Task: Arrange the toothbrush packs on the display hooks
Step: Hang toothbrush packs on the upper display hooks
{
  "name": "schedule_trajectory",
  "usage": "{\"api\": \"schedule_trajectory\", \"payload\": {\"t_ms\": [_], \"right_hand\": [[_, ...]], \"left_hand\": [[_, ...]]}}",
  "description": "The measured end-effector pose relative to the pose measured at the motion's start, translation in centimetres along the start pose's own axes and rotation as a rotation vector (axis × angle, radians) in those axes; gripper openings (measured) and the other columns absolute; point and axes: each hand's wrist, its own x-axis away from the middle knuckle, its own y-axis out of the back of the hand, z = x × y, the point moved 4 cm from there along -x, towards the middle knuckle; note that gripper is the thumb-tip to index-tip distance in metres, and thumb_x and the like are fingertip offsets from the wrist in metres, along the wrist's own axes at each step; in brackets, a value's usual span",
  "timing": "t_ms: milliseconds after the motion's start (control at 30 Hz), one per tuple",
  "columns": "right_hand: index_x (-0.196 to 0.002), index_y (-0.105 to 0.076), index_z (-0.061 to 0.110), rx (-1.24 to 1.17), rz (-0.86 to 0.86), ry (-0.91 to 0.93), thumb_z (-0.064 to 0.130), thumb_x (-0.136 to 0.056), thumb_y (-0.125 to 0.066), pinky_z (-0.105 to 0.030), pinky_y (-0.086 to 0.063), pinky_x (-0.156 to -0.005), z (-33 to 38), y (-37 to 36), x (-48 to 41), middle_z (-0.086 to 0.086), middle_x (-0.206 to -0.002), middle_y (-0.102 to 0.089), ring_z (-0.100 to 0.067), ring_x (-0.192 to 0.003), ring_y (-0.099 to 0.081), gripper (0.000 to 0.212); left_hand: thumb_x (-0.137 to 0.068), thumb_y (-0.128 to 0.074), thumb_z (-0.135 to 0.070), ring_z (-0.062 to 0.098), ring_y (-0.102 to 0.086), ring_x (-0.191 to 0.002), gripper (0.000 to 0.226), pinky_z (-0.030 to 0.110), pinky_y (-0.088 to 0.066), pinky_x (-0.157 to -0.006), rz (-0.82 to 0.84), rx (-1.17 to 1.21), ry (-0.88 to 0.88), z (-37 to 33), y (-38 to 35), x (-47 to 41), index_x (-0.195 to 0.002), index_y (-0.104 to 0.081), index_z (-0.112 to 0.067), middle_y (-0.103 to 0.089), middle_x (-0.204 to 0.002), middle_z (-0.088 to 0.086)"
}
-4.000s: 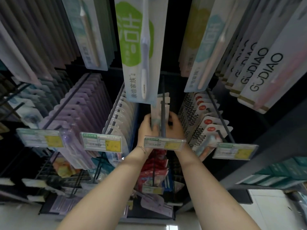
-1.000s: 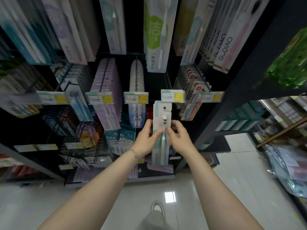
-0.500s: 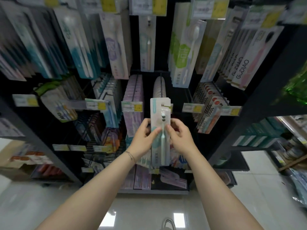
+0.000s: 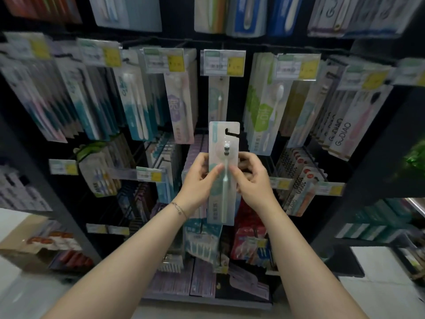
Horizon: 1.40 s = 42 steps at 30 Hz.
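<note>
Head view: holding one toothbrush pack (image 4: 222, 203) upright in mid-air before the dark display rack (image 4: 372, 125), hang slot at the top, brush head facing the camera. Pinching its left edge with the left hand (image 4: 197, 180), thumb on the front, fingers curled behind; pinching its right edge the same way with the right hand (image 4: 253, 180). Wearing a thin bracelet (image 4: 178, 209) on the left wrist. Just above and behind the held pack, under a yellow-and-white price tag (image 4: 222, 63), a single hanging pack (image 4: 218, 100). Beside that, a green-and-white pack (image 4: 262, 116); further right, a row of GUDIAO packs (image 4: 340, 134). Lower right, pale floor (image 4: 379, 284). Towards the left, packs too blurred to read.
</note>
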Motion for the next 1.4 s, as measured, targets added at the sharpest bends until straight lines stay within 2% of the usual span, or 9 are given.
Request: {"api": "schedule_trajectory", "payload": {"t_ms": [200,333,600,800,967,1133,1233,1300,1400], "right_hand": [[-0.089,-0.058,0.025,0.005,-0.020,0.061,0.019,-0.092,-0.064,-0.024,-0.049,-0.061,0.8,0.4,-4.1,0.005,-0.082,-0.063,-0.008,-0.068,-0.060,0.009],[-0.087,-0.065,0.016,-0.008,0.011,0.088,0.021,-0.094,-0.060,-0.043,-0.052,-0.067,0.8,0.4,-6.7,-0.009,-0.081,-0.066,-0.030,-0.074,-0.063,0.010],[-0.084,-0.062,0.014,0.012,0.013,0.132,0.024,-0.094,-0.059,-0.051,-0.050,-0.065,0.9,0.4,-9.8,-0.016,-0.079,-0.062,-0.039,-0.072,-0.057,0.015],[-0.084,-0.062,0.018,0.086,0.032,0.115,0.026,-0.094,-0.059,-0.048,-0.052,-0.069,1.4,-0.3,-10.9,-0.007,-0.081,-0.066,-0.033,-0.075,-0.061,0.013],[-0.087,-0.063,0.020,0.168,0.032,0.091,0.027,-0.094,-0.058,-0.036,-0.052,-0.072,2.6,-1.4,-12.2,-0.003,-0.084,-0.066,-0.024,-0.079,-0.061,0.012],[-0.084,-0.064,0.023,0.139,-0.024,0.085,0.030,-0.093,-0.058,-0.034,-0.049,-0.068,3.5,-2.1,-14.1,-0.001,-0.082,-0.065,-0.020,-0.073,-0.059,0.013],[-0.083,-0.064,0.019,0.116,-0.072,0.133,0.027,-0.093,-0.059,-0.029,-0.044,-0.062,4.2,-2.1,-15.1,-0.004,-0.080,-0.064,-0.015,-0.067,-0.054,0.014],[-0.082,-0.064,0.017,0.106,-0.090,0.159,0.025,-0.093,-0.059,-0.032,-0.046,-0.063,4.6,-2.0,-15.7,-0.008,-0.082,-0.064,-0.019,-0.068,-0.056,0.014],[-0.084,-0.065,0.018,0.113,-0.097,0.190,0.026,-0.092,-0.060,-0.041,-0.052,-0.069,5.0,-1.7,-16.6,-0.009,-0.084,-0.066,-0.027,-0.076,-0.061,0.012]], "left_hand": [[-0.095,-0.057,-0.019,0.020,-0.068,-0.101,0.021,0.041,-0.057,-0.085,-0.046,0.031,-0.012,-1.1,0.0,-3.4,-0.114,-0.052,-0.012,-0.068,-0.112,0.008],[-0.094,-0.059,-0.022,0.022,-0.067,-0.104,0.021,0.047,-0.056,-0.088,-0.058,0.026,-0.022,-1.8,0.2,-5.6,-0.113,-0.052,-0.015,-0.067,-0.113,0.009],[-0.096,-0.056,-0.022,0.019,-0.067,-0.102,0.019,0.038,-0.058,-0.084,-0.078,0.017,-0.053,-2.7,0.3,-7.6,-0.111,-0.051,-0.013,-0.067,-0.111,0.008],[-0.101,-0.043,-0.029,0.003,-0.063,-0.083,0.026,0.016,-0.052,-0.070,-0.140,0.032,-0.035,-2.7,1.1,-8.7,-0.106,-0.052,-0.005,-0.064,-0.097,0.004],[-0.098,-0.050,-0.023,0.013,-0.068,-0.098,0.026,0.025,-0.056,-0.078,-0.126,0.084,-0.006,-2.4,2.0,-9.9,-0.118,-0.048,-0.007,-0.067,-0.111,0.006],[-0.099,-0.050,-0.023,-0.002,-0.067,-0.087,0.024,0.014,-0.052,-0.068,-0.154,0.089,-0.037,-3.7,2.6,-11.7,-0.119,-0.049,-0.010,-0.067,-0.105,-0.003],[-0.098,-0.051,-0.025,0.008,-0.067,-0.093,0.020,0.026,-0.056,-0.077,-0.188,0.104,-0.029,-4.0,2.7,-13.2,-0.115,-0.052,-0.014,-0.067,-0.106,-0.002],[-0.098,-0.051,-0.026,0.011,-0.067,-0.095,0.013,0.032,-0.055,-0.083,-0.184,0.107,-0.038,-4.1,2.7,-14.1,-0.111,-0.054,-0.021,-0.068,-0.106,-0.003],[-0.100,-0.047,-0.020,0.004,-0.067,-0.091,0.012,0.025,-0.055,-0.078,-0.122,0.187,-0.069,-4.3,2.4,-14.8,-0.111,-0.052,-0.021,-0.067,-0.105,-0.005]]}}
